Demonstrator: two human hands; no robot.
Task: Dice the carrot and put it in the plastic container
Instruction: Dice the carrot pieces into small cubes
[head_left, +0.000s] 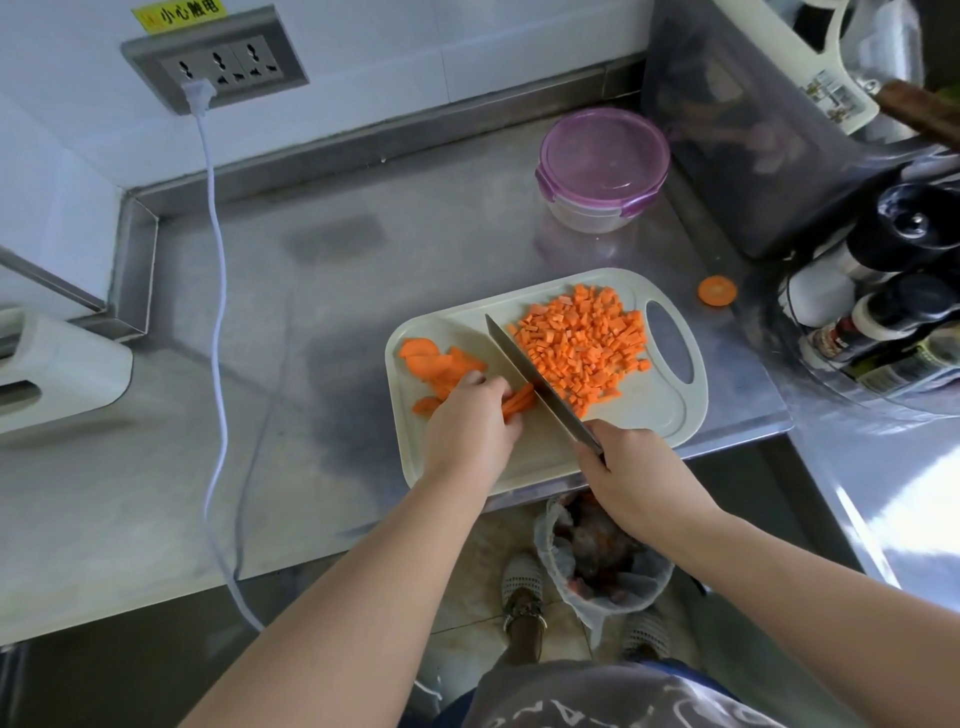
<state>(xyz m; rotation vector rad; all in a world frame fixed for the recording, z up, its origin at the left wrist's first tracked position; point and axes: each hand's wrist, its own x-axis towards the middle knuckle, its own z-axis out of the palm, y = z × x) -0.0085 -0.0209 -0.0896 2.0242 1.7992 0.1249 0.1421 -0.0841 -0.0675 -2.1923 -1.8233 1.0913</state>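
Note:
A pale cutting board (670, 415) lies at the counter's front edge. A heap of diced carrot (584, 343) covers its right half. Carrot slices (434, 364) lie on its left end. My left hand (470, 423) holds a stack of carrot strips (519, 401) down with curled fingers. My right hand (631, 467) grips the handle of a knife (530, 374), whose blade lies diagonally across the board, edge against the strips. The plastic container (602, 169), clear with a purple lid clipped on, stands at the back right of the counter.
One carrot round (717, 291) lies on the steel counter (363, 270) right of the board. A bottle rack (883, 306) and a clear bin (737, 135) stand at the right. A white cable (218, 291) hangs from the wall socket. A lined waste bin (597, 551) sits below.

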